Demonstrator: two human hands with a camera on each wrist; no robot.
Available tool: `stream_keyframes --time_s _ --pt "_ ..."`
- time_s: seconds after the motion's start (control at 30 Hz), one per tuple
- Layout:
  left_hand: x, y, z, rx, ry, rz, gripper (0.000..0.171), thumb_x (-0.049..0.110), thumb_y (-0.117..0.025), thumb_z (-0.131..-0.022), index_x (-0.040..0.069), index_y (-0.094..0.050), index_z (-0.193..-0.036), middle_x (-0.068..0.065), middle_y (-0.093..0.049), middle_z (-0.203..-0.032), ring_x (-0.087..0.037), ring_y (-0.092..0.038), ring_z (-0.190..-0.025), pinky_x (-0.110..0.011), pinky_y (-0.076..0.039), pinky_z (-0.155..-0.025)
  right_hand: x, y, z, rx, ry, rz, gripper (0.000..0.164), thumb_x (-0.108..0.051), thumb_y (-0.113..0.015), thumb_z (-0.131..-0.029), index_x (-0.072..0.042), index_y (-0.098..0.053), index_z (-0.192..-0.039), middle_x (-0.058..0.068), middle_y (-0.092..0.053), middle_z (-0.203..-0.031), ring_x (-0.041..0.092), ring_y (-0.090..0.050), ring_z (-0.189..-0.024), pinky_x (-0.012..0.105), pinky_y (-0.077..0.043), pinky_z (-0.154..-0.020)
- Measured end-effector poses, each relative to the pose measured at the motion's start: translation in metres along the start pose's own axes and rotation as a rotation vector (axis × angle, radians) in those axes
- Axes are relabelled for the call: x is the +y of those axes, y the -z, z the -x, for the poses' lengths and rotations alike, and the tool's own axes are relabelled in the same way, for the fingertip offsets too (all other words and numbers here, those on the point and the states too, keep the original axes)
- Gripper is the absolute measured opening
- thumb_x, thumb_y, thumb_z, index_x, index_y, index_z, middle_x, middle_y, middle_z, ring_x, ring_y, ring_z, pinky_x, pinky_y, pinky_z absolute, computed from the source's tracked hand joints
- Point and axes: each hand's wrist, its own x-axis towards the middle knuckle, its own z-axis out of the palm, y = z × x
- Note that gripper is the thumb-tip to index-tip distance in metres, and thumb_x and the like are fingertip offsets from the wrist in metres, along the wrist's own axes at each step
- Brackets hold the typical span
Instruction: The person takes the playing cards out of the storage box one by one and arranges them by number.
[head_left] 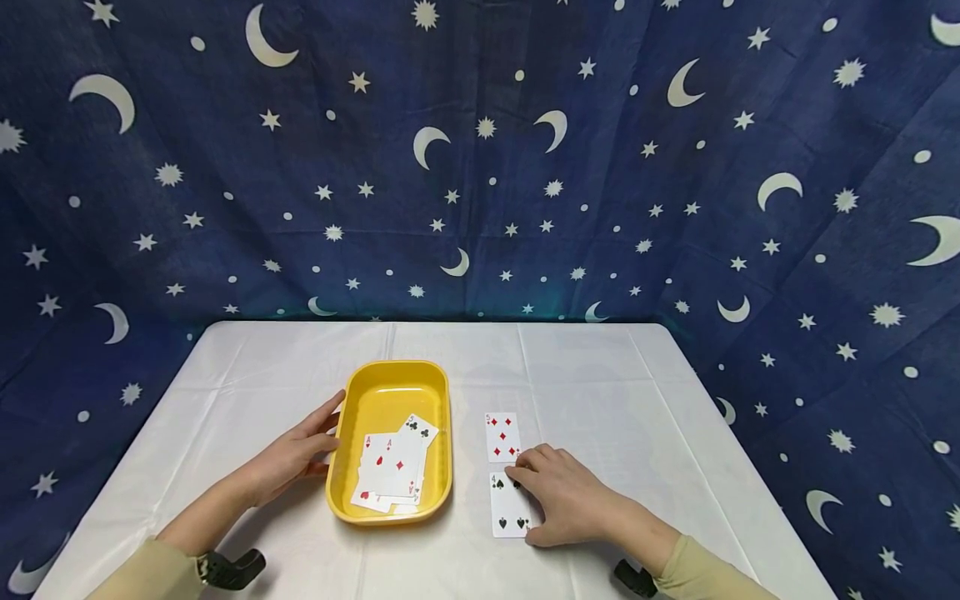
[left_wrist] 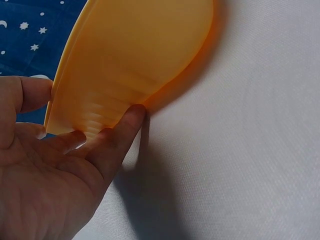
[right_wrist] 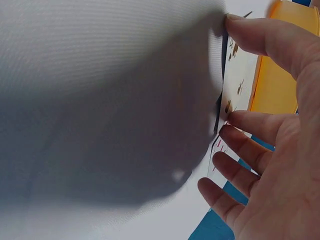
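My left hand [head_left: 292,457] lies against the outer left side of a yellow tray [head_left: 337,492], fingertips on its wall and at the rim. Playing cards [head_left: 394,467] are piled inside, two red aces and a club card among them. To the tray's right, my right hand [head_left: 566,497] spans a four of spades [head_left: 507,508] and holds it by its edge, thumb by the near right corner and index finger by the far edge. Just beyond that card, a five of diamonds [head_left: 501,435] lies face up, and the right fingertips overlap its near corner.
A white cloth [head_left: 637,417] covers the table. Behind it hangs a dark blue curtain [head_left: 480,167] with moons and stars. Black wrist straps [head_left: 228,569] are on both arms.
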Motion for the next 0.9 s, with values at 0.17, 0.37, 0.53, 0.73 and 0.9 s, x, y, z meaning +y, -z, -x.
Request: stream_keyframes --time_s 0.17,0.37,0.53,0.73,0.9 --pt "-0.001 0.000 0.000 -0.001 -0.001 0.001 0.079 0.018 -0.054 -0.104 0.029 -0.006 -0.166 -0.022 -0.009 -0.169 -0.040 -0.041 -0.140 -0.045 -0.053 -0.099 -0.001 0.001 0.000 -0.012 -0.005 -0.008 0.079 -0.043 -0.081 -0.070 -0.013 -0.062 -0.139 -0.003 -0.054 -0.129 0.016 -0.047 -0.120 0.038 -0.043 -0.098" --pt "-0.002 0.001 -0.001 -0.005 -0.002 0.002 0.079 0.019 -0.053 -0.104 0.030 -0.006 -0.166 -0.022 -0.009 -0.168 -0.040 -0.043 -0.139 -0.044 -0.053 -0.098 0.000 0.005 0.000 -0.029 -0.020 -0.028 0.082 -0.047 -0.082 -0.071 -0.014 -0.060 -0.142 -0.003 -0.054 -0.131 0.017 -0.047 -0.123 0.040 -0.043 -0.100" --pt "-0.001 0.000 -0.001 -0.006 -0.007 0.005 0.079 0.019 -0.053 -0.104 0.029 -0.006 -0.166 -0.022 -0.010 -0.168 -0.039 -0.044 -0.138 -0.044 -0.053 -0.098 0.005 0.016 -0.004 0.003 -0.051 -0.039 0.083 -0.050 -0.083 -0.074 -0.015 -0.058 -0.145 -0.003 -0.056 -0.131 0.018 -0.047 -0.124 0.044 -0.043 -0.103" --pt "-0.001 0.000 -0.001 -0.002 -0.003 0.007 0.079 0.019 -0.054 -0.104 0.030 -0.007 -0.166 -0.021 -0.011 -0.168 -0.038 -0.044 -0.138 -0.044 -0.053 -0.098 0.008 0.029 -0.015 0.080 -0.079 -0.040 0.082 -0.051 -0.082 -0.076 -0.017 -0.057 -0.146 -0.003 -0.057 -0.134 0.019 -0.047 -0.126 0.046 -0.043 -0.104" --pt "-0.003 0.000 -0.002 0.004 -0.008 0.007 0.079 0.017 -0.054 -0.104 0.029 -0.007 -0.166 -0.022 -0.010 -0.168 -0.039 -0.044 -0.138 -0.044 -0.054 -0.097 0.008 0.038 -0.029 0.168 -0.073 -0.038 0.084 -0.052 -0.082 -0.077 -0.018 -0.055 -0.148 -0.004 -0.056 -0.140 0.018 -0.045 -0.129 0.046 -0.041 -0.106"
